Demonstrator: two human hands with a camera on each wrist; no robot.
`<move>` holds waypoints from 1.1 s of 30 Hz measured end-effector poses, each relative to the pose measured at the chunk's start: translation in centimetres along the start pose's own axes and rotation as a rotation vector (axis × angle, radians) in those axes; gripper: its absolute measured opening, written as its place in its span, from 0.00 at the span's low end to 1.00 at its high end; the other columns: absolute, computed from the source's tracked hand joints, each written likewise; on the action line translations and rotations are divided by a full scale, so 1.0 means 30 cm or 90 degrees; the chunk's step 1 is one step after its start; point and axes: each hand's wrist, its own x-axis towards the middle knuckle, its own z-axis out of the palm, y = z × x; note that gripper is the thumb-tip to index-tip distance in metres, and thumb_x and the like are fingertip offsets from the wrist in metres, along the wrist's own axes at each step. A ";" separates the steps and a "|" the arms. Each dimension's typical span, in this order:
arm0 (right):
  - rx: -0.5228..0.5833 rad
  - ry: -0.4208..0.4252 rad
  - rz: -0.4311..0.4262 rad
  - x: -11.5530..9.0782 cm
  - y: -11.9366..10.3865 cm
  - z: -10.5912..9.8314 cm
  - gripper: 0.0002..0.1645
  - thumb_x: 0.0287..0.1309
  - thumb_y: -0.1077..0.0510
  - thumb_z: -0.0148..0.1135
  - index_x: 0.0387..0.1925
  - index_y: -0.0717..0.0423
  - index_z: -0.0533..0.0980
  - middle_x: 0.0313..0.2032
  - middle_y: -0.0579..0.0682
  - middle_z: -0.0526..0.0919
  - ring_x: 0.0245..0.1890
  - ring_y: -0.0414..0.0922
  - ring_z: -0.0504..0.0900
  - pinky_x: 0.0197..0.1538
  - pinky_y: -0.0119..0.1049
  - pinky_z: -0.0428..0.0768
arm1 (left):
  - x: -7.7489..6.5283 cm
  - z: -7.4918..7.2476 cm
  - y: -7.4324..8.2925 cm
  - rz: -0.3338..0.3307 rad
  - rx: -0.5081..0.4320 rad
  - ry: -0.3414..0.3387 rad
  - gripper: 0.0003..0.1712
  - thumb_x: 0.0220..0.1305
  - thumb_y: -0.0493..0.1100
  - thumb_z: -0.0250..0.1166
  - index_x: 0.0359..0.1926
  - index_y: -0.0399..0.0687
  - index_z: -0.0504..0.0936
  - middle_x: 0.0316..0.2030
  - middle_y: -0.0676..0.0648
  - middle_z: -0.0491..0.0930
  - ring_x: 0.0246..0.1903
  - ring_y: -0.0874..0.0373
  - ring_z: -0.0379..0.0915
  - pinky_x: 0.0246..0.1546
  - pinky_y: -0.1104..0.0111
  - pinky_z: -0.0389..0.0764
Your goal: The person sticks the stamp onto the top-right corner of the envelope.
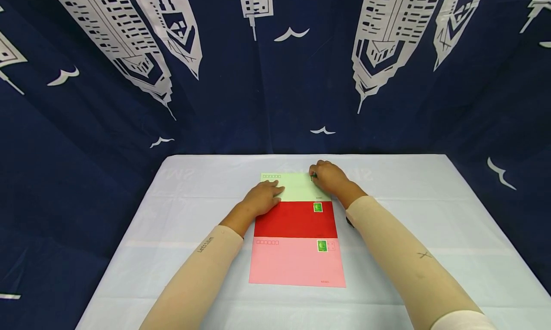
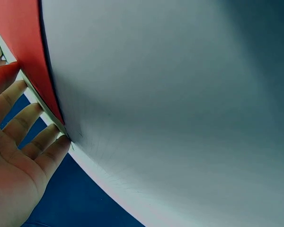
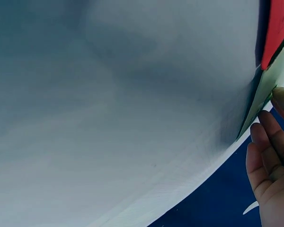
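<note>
Three envelopes lie in a column in the head view: a light green one at the far end, a red one in the middle and a pink one nearest. My left hand rests with spread fingers on the left part of the green envelope, its thumb by the red one. At the green envelope's upper right corner, my right hand pinches a small green stamp, mostly hidden by the fingers. Green stamps also sit on the red envelope and the pink envelope, at their upper right.
A white cloth covers the table under the envelopes. Behind the table's far edge hangs a dark blue curtain with white building and bird prints. A small dark object shows beneath the right wrist.
</note>
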 end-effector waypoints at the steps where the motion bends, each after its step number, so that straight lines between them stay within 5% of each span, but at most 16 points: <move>1: 0.002 -0.002 0.002 0.000 -0.001 -0.001 0.12 0.67 0.57 0.63 0.51 0.54 0.81 0.46 0.54 0.82 0.47 0.51 0.78 0.60 0.46 0.80 | 0.000 0.000 0.000 0.000 0.000 0.001 0.29 0.76 0.48 0.57 0.75 0.57 0.67 0.77 0.49 0.61 0.78 0.47 0.52 0.79 0.56 0.56; 16: 0.028 -0.001 0.021 -0.011 -0.016 -0.007 0.13 0.67 0.59 0.63 0.51 0.56 0.80 0.48 0.56 0.81 0.49 0.52 0.78 0.61 0.47 0.79 | 0.004 0.001 0.004 -0.008 -0.033 0.022 0.28 0.73 0.46 0.61 0.72 0.53 0.72 0.75 0.46 0.65 0.77 0.49 0.57 0.78 0.58 0.60; 26: 0.042 -0.009 0.031 -0.011 -0.014 -0.007 0.14 0.67 0.59 0.61 0.53 0.57 0.80 0.50 0.57 0.80 0.49 0.53 0.79 0.62 0.48 0.79 | 0.026 0.009 -0.001 -0.009 -0.072 0.095 0.25 0.66 0.43 0.68 0.63 0.45 0.81 0.60 0.42 0.75 0.57 0.50 0.75 0.66 0.62 0.75; 33: 0.070 0.001 0.031 -0.025 -0.013 -0.017 0.15 0.69 0.58 0.58 0.53 0.58 0.80 0.50 0.58 0.79 0.50 0.55 0.79 0.62 0.49 0.78 | 0.022 -0.001 -0.006 -0.023 -0.151 0.127 0.23 0.69 0.42 0.64 0.63 0.45 0.81 0.63 0.41 0.76 0.65 0.48 0.73 0.71 0.60 0.70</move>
